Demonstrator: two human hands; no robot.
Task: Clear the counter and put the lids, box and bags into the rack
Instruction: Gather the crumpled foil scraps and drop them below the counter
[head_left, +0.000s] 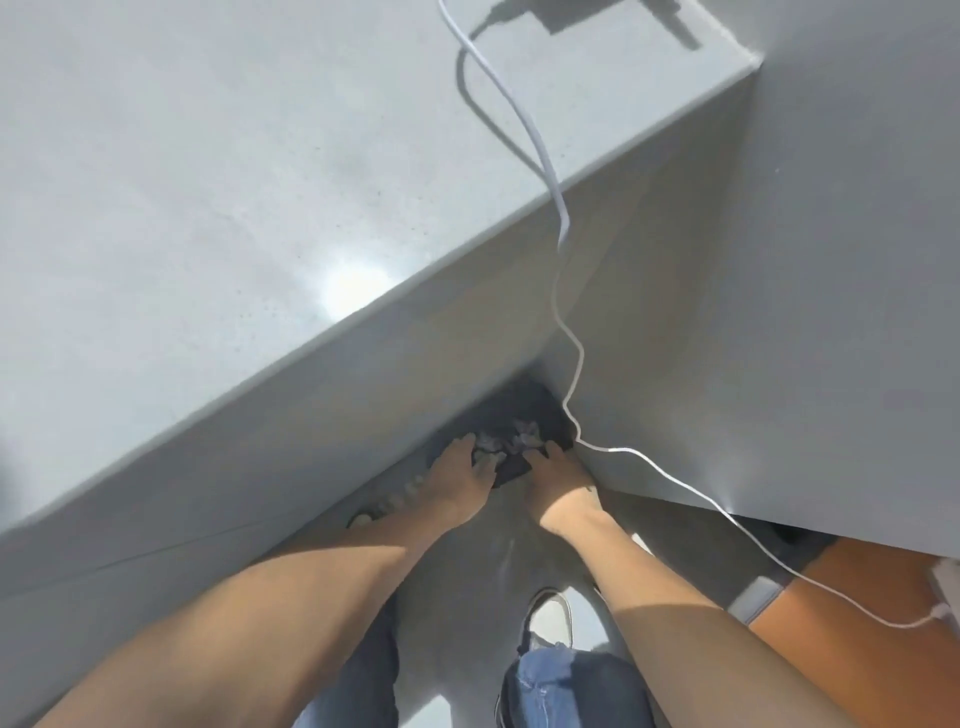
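Both my arms reach down below the edge of the grey counter (208, 208) to a dark, crumpled bundle of bags (511, 434) on the floor in the corner. My left hand (457, 483) lies on the bundle's left side with fingers spread over it. My right hand (558, 470) presses on its right side, fingers curled into the dark material. The bundle sits in shadow, so its exact contents are unclear. No lids, box or rack show in this view.
A white cable (558, 218) runs across the counter top, drops over its edge past the bundle and trails right to a plug. A second grey block (779, 312) stands to the right. My shoe (550, 618) and jeans are below, an orange surface (857, 597) at lower right.
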